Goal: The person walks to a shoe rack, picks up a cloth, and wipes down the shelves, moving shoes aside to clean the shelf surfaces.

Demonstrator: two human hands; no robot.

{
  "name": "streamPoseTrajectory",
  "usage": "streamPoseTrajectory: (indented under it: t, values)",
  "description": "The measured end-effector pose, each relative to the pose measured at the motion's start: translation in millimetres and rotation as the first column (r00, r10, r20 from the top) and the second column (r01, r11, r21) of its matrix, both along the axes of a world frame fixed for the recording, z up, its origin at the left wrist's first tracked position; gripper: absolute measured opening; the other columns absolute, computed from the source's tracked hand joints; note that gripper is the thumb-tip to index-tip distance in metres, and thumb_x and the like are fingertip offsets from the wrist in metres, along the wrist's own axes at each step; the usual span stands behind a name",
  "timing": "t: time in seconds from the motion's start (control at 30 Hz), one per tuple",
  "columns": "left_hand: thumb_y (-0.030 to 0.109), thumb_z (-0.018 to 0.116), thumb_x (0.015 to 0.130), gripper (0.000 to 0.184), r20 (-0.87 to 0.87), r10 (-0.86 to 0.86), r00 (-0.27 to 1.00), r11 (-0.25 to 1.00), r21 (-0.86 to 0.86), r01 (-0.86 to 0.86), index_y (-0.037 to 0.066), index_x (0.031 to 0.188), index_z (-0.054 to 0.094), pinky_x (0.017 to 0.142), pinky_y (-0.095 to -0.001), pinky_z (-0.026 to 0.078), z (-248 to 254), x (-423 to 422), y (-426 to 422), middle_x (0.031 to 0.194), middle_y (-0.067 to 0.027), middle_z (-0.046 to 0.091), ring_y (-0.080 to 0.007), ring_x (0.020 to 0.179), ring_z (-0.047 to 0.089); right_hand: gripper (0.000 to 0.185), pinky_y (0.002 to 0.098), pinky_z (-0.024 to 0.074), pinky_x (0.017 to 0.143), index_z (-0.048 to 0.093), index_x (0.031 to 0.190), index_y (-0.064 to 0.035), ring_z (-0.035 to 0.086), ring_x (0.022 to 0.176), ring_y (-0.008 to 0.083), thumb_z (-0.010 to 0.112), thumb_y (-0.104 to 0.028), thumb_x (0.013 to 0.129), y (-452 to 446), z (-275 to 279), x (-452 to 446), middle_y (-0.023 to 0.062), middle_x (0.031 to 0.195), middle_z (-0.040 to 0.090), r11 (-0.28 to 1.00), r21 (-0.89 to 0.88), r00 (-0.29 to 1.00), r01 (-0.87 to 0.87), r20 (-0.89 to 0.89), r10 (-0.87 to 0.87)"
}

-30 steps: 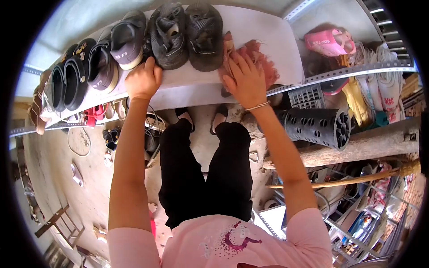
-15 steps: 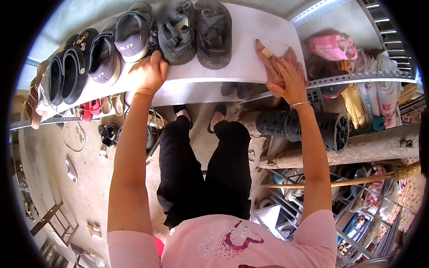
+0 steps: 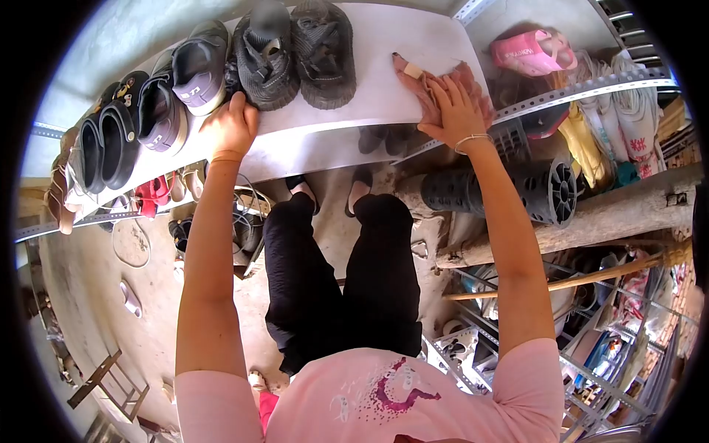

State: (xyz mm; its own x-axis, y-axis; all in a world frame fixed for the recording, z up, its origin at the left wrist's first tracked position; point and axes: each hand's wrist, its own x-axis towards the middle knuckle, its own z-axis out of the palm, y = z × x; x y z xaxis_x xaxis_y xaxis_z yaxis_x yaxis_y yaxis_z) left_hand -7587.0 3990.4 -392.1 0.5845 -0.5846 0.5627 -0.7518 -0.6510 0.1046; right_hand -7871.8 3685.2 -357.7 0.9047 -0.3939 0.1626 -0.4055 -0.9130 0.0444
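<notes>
A concrete-coloured floor (image 3: 155, 332) spreads below a long white shelf (image 3: 391, 33) that runs from 9 o'clock up past 12 to about 1 o'clock in the head view. The reddish-pink cloth (image 3: 427, 87) lies crumpled on the shelf at 1 o'clock, near its front edge, a pale patch showing on its upper left part. The right hand (image 3: 456, 114) is open over it, fingers spread and touching the fabric. The left hand (image 3: 230, 127) is at 10 o'clock, curled closed at the front edge, just below a grey-purple shoe (image 3: 201, 70); whether it grips anything cannot be told.

Two dark ribbed shoes (image 3: 323, 63) stand side by side between 11 and 12 o'clock, well apart from the cloth. Black clogs (image 3: 118, 144) sit between 9 and 10 o'clock, and red shoes (image 3: 152, 193) are lower down at 9 o'clock. A pink container (image 3: 533, 53) is between 1 and 2 o'clock. Toward 3 o'clock, a black perforated cylinder (image 3: 517, 193) lies above a thick log (image 3: 591, 221); at 4 o'clock are metal racks (image 3: 591, 391) with mixed items.
</notes>
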Motion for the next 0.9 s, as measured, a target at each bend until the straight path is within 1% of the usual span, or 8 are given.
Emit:
streamPoseTrajectory:
  t: [0.03, 0.13, 0.2, 0.27, 0.4, 0.6, 0.77, 0.9]
  values:
    - [0.028, 0.048, 0.085, 0.015, -0.001, 0.009, 1.0, 1.0, 0.009, -0.009, 0.017, 0.079, 0.055, 0.05, -0.0427, 0.051, 0, 0, 0, 0.067, -0.0055, 0.065, -0.0288, 0.059, 0.064, 0.091, 0.0645, 0.0282, 0.101, 0.03, 0.143, -0.0286, 0.026, 0.137, 0.0359, 0.076, -0.048, 0.066, -3, -3, 0, 0.0068, 0.15, 0.026, 1.0, 0.008, 1.0, 0.001, 0.007, -0.001]
    - [0.029, 0.047, 0.085, 0.015, -0.001, 0.028, 1.0, 0.999, 0.042, -0.028, 0.017, 0.079, 0.055, 0.051, -0.043, 0.051, 0, 1, 0, 0.068, -0.0064, 0.065, -0.0296, 0.059, 0.064, 0.091, 0.0653, 0.0278, 0.1, 0.031, 0.143, -0.0292, 0.026, 0.137, 0.0357, 0.076, -0.05, 0.066, -5, -6, -2, 0.0062, 0.149, 0.026, 1.0, 0.02, 1.0, 0.002, 0.019, -0.003]
    - [0.029, 0.047, 0.085, 0.016, 0.0, 0.044, 0.999, 0.997, 0.065, -0.044, 0.017, 0.08, 0.055, 0.051, -0.0433, 0.051, 2, -1, 1, 0.068, -0.0068, 0.066, -0.03, 0.059, 0.064, 0.091, 0.0653, 0.0275, 0.1, 0.03, 0.143, -0.0297, 0.026, 0.137, 0.0352, 0.076, -0.05, 0.066, -4, -6, -2, 0.0058, 0.149, 0.026, 1.0, 0.017, 1.0, 0.015, 0.017, -0.015]
    - [0.03, 0.047, 0.085, 0.016, -0.016, 0.027, 0.999, 0.999, 0.029, -0.027, 0.017, 0.082, 0.056, 0.053, -0.044, 0.051, 4, -2, 1, 0.069, -0.0074, 0.066, -0.0304, 0.061, 0.065, 0.091, 0.0654, 0.0272, 0.1, 0.03, 0.143, -0.0302, 0.025, 0.137, 0.0348, 0.076, -0.05, 0.066, -4, -7, -2, 0.0053, 0.149, 0.027, 1.0, 0.015, 1.0, 0.023, 0.015, -0.023]
    - [0.03, 0.046, 0.085, 0.016, -0.021, 0.02, 1.0, 1.0, 0.018, -0.019, 0.017, 0.083, 0.056, 0.054, -0.0447, 0.051, 4, -3, 1, 0.07, -0.0072, 0.066, -0.0302, 0.063, 0.065, 0.091, 0.0652, 0.0262, 0.101, 0.03, 0.143, -0.0315, 0.025, 0.138, 0.034, 0.075, -0.051, 0.067, -4, -8, -2, 0.0043, 0.15, 0.027, 0.999, 0.019, 1.0, 0.028, 0.014, -0.028]
    - [0.03, 0.046, 0.085, 0.016, -0.04, 0.04, 0.998, 0.997, 0.061, -0.038, 0.016, 0.083, 0.056, 0.054, -0.0453, 0.051, 7, -4, 1, 0.071, -0.0065, 0.066, -0.0299, 0.064, 0.065, 0.091, 0.0647, 0.0256, 0.102, 0.03, 0.143, -0.0321, 0.025, 0.138, 0.0332, 0.075, -0.051, 0.066, -2, -6, -2, 0.004, 0.15, 0.027, 0.999, 0.0, 0.999, 0.039, 0.01, -0.039]
    - [0.028, 0.047, 0.084, 0.015, -0.005, 0.072, 0.997, 0.992, 0.102, -0.071, 0.016, 0.08, 0.054, 0.05, -0.0442, 0.05, 13, -8, 1, 0.068, -0.0056, 0.065, -0.029, 0.061, 0.064, 0.091, 0.0641, 0.0254, 0.103, 0.03, 0.143, -0.0329, 0.025, 0.138, 0.0326, 0.075, -0.052, 0.067, -2, -6, -2, 0.0035, 0.15, 0.027, 0.999, 0.025, 0.999, 0.027, 0.044, -0.029]
    - [0.028, 0.048, 0.084, 0.015, 0.003, 0.061, 0.998, 0.994, 0.087, -0.061, 0.016, 0.077, 0.053, 0.049, -0.0436, 0.049, 15, -9, 1, 0.067, -0.005, 0.064, -0.0281, 0.06, 0.064, 0.091, 0.0636, 0.0254, 0.103, 0.03, 0.143, -0.0335, 0.025, 0.138, 0.0326, 0.074, -0.053, 0.067, -3, -9, -2, 0.003, 0.15, 0.027, 0.999, 0.018, 0.999, 0.044, 0.026, -0.045]
